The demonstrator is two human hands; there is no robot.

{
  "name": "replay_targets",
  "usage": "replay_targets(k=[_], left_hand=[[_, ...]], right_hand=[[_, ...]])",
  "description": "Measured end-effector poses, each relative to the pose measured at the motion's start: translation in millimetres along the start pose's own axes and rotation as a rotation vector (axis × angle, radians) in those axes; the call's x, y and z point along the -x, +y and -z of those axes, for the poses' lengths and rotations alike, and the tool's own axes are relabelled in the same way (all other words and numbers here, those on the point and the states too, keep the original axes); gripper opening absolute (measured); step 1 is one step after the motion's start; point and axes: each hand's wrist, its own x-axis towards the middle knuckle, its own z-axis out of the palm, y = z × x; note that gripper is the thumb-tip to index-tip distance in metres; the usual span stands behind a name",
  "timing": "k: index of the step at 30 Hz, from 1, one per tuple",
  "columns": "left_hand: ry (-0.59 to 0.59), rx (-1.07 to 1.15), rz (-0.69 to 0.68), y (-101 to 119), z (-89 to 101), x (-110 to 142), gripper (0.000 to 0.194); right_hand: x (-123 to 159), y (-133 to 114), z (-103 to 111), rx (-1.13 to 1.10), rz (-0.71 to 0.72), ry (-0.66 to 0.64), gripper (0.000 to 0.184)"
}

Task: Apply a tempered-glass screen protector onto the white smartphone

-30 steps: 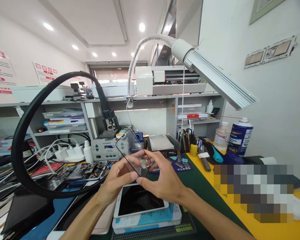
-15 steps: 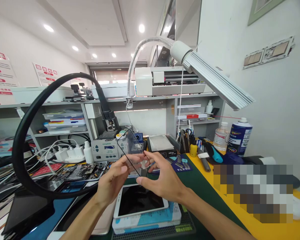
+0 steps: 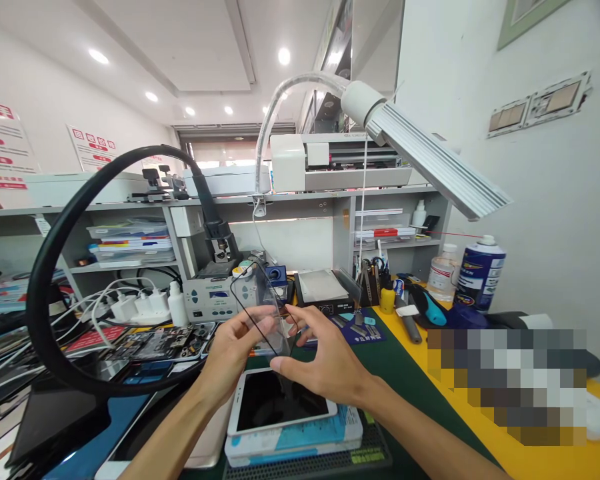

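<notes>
I hold a thin clear glass screen protector [image 3: 258, 301] with a black border up in front of me, tilted on edge. My left hand [image 3: 233, 357] pinches its lower left side and my right hand [image 3: 325, 363] grips its lower right edge with thumb and fingers. Below my hands a white phone [image 3: 275, 403] lies face up with a dark screen, resting on a blue and white box [image 3: 305, 443].
A black ring magnifier lamp [image 3: 60, 267] stands at the left. A white gooseneck lamp [image 3: 430, 167] hangs overhead. A soldering station [image 3: 213, 299], chargers [image 3: 135, 305], bottles [image 3: 480, 273] and tools crowd the shelf. Phone parts [image 3: 155, 343] lie at the left. The yellow mat [image 3: 430, 363] runs along the right.
The glass has tipped slightly leftward and my fingers have shifted along its lower edge. The phone has not moved.
</notes>
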Motion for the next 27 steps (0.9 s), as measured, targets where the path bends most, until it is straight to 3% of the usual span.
replay_targets(k=[27], left_hand=[[0.089,0.027,-0.068,-10.6,8.2,-9.7,0.024]], right_hand=[[-3.2,1.3,0.4,-0.011,-0.022,0.072,0.078]])
